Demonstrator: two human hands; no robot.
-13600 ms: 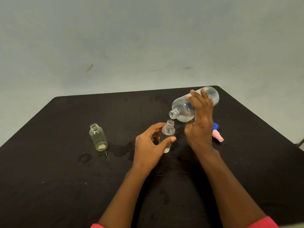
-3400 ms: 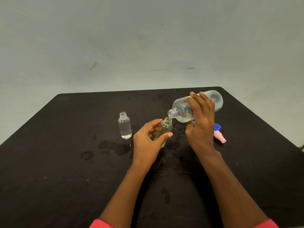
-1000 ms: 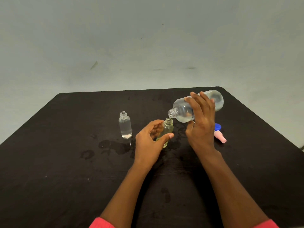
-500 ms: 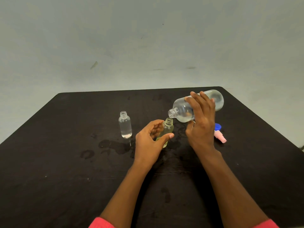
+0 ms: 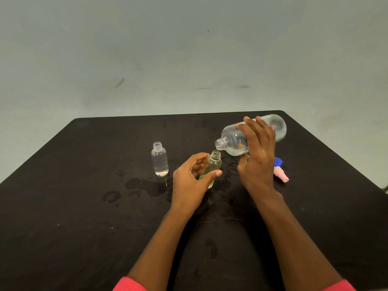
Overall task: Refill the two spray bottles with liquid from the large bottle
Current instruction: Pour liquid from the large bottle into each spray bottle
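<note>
My right hand grips the large clear bottle, tipped almost level with its open mouth pointing left, just above the neck of the small green-tinted bottle. My left hand wraps around that green bottle, which stands uncapped on the black table. A small clear bottle, uncapped and holding clear liquid, stands upright to the left, apart from both hands.
A blue cap and a pink spray cap lie right of my right hand. Wet patches spread on the table in front of the small clear bottle. A grey wall rises behind the table's far edge.
Over the last second nothing has visibly moved. Much earlier my left hand held the clear small bottle under the large one while the green bottle stood at the left.
</note>
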